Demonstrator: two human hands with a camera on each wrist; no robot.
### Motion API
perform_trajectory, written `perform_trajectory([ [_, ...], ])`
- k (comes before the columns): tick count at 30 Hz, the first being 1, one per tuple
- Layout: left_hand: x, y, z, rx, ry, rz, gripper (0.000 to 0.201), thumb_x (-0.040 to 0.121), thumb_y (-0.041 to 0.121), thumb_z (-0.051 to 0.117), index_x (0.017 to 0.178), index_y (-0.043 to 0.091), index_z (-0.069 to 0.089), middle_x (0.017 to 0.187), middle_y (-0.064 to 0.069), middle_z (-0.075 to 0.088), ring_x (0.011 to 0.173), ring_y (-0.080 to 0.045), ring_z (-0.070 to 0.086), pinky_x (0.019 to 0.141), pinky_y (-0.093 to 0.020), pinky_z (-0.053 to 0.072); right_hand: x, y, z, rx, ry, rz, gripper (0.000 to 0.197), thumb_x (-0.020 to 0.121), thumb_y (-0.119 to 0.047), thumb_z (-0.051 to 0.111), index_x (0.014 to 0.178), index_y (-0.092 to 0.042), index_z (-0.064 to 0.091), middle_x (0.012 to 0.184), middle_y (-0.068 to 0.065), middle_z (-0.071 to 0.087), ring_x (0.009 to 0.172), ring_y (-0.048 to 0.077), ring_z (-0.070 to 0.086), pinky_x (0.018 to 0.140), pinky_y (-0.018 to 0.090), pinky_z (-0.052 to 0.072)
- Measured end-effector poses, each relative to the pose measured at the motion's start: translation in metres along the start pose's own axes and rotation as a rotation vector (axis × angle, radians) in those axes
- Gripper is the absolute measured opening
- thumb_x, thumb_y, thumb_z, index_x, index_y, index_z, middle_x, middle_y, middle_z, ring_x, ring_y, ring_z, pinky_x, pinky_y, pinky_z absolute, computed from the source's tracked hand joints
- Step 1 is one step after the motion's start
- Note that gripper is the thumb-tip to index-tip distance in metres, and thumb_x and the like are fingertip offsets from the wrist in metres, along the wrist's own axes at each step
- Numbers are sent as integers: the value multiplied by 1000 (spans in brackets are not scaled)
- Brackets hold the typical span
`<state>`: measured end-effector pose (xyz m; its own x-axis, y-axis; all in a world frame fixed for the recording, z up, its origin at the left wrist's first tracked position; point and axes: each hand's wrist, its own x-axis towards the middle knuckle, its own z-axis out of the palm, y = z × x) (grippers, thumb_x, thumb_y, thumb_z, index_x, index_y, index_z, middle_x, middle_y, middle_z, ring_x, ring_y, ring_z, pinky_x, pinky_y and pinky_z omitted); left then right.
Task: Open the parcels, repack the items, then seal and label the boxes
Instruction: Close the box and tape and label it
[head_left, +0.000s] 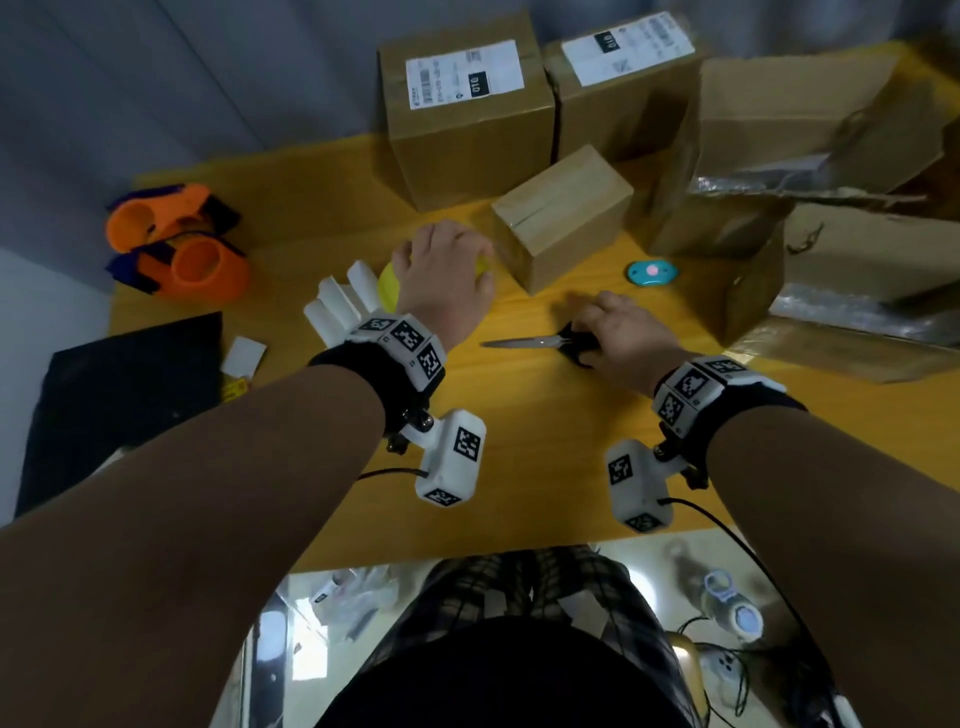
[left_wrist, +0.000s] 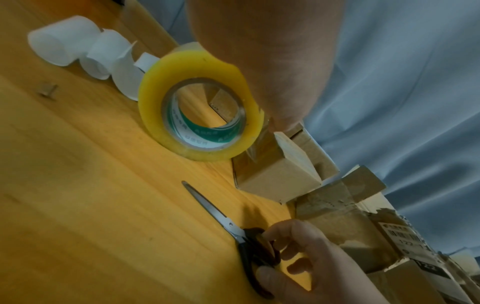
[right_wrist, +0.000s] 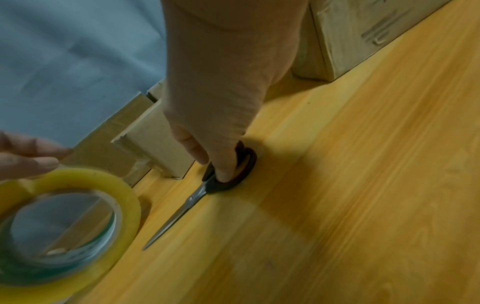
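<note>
At the far left of the yellow wooden table (head_left: 545, 467), two orange plastic tape dispensers (head_left: 176, 244) lie unused, with a flat black pad (head_left: 124, 395) nearer the person. Right of them sits a row of white label rolls (head_left: 337, 301), with no label yet peeled from them, by the look of it. Next, the left hand (head_left: 447, 270) curls its fingers over a yellow roll of clear packing tape (left_wrist: 192, 115), which stands on edge just beside a small plain brown cardboard box (head_left: 563, 218); a strip of tape already runs down that box's near face and its top flaps are shut, so sealing appears to be in progress. Far behind stand two larger brown boxes bearing white shipping labels (head_left: 467, 109), seemingly finished or not yet opened; which, the frames cannot settle. Right of centre, the right hand (head_left: 618, 338) closes on the black handles of steel scissors (head_left: 545, 342) lying flat on the table, blades shut and pointing left. A small teal oval gadget (head_left: 652, 273) waits loose beyond, still unpacked. At the far right, torn, opened brown cartons (head_left: 831, 208) lie in a heap.
</note>
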<state>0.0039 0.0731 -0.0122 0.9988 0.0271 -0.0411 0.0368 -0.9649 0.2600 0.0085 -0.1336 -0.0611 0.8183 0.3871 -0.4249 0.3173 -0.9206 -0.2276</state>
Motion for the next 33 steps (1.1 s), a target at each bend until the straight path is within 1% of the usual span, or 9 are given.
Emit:
perform_trajectory([
  [8, 1, -15, -12, 0, -6, -51, 31, 94, 27, 48, 125, 24, 51, 135, 0, 43, 128, -23, 35, 106, -39, 20, 1, -10, -10, -21, -167, 48, 44, 91, -15, 56, 131, -16, 37, 115, 10, 59, 101, 30, 56, 85, 38, 43],
  [11, 14, -19, -20, 9, -108, -44, 39, 95, 28, 44, 134, 28, 46, 144, 2, 38, 130, -23, 36, 107, -42, 22, -6, -7, -34, 120, -229, 33, 53, 91, -18, 57, 140, -16, 35, 124, 11, 56, 100, 29, 57, 73, 36, 47],
  [14, 32, -20, -24, 37, -265, -46, 38, 95, 28, 42, 132, 30, 50, 146, 0, 38, 131, -24, 38, 107, -41, 28, -14, -7, -56, 169, -322, 35, 35, 97, -19, 49, 131, -9, 48, 123, 16, 57, 99, 28, 56, 74, 35, 46],
  [18, 55, -15, -30, -11, -355, -49, 30, 97, 26, 41, 114, 12, 62, 127, -12, 55, 115, -30, 51, 97, -41, 43, -17, -5, -67, 513, -438, 160, 36, 91, -37, 62, 119, -15, 58, 104, 14, 63, 85, 22, 53, 71, 30, 45],
  [21, 68, -10, -31, -42, -390, -8, 30, 97, 26, 49, 102, -1, 60, 110, -15, 61, 105, -29, 55, 85, -35, 43, -13, -6, -65, 737, -605, 240, 41, 88, -49, 60, 108, -14, 58, 92, 8, 43, 82, 23, 42, 71, 33, 43],
  [25, 85, -15, -21, -31, -476, -2, 27, 93, 28, 57, 106, 5, 61, 108, -9, 60, 103, -26, 56, 81, -32, 43, -1, -13, -53, 912, -623, 288, 53, 87, -60, 52, 106, -11, 52, 77, 4, 37, 74, 21, 36, 72, 34, 38],
  [28, 96, -18, -13, 14, -663, -2, 20, 98, 29, 46, 93, 13, 58, 86, -2, 52, 92, -22, 50, 72, -28, 38, 10, -19, -47, 997, -619, 304, 58, 89, -59, 48, 119, -10, 51, 73, 3, 38, 70, 17, 37, 72, 32, 37],
  [30, 104, -16, -11, 49, -781, 1, 32, 101, 29, 38, 102, 6, 60, 96, -8, 55, 95, -24, 49, 81, -30, 39, 18, -21, -45, 1038, -584, 302, 63, 91, -57, 47, 132, -9, 48, 72, 2, 41, 69, 16, 39, 71, 31, 38],
  [33, 116, -17, -12, 73, -832, -17, 36, 98, 36, 44, 107, 6, 62, 122, -13, 58, 99, -27, 53, 88, -33, 41, 32, -27, -42, 1077, -474, 313, 53, 91, -52, 51, 125, -12, 56, 71, 0, 45, 69, 15, 44, 72, 31, 39],
])
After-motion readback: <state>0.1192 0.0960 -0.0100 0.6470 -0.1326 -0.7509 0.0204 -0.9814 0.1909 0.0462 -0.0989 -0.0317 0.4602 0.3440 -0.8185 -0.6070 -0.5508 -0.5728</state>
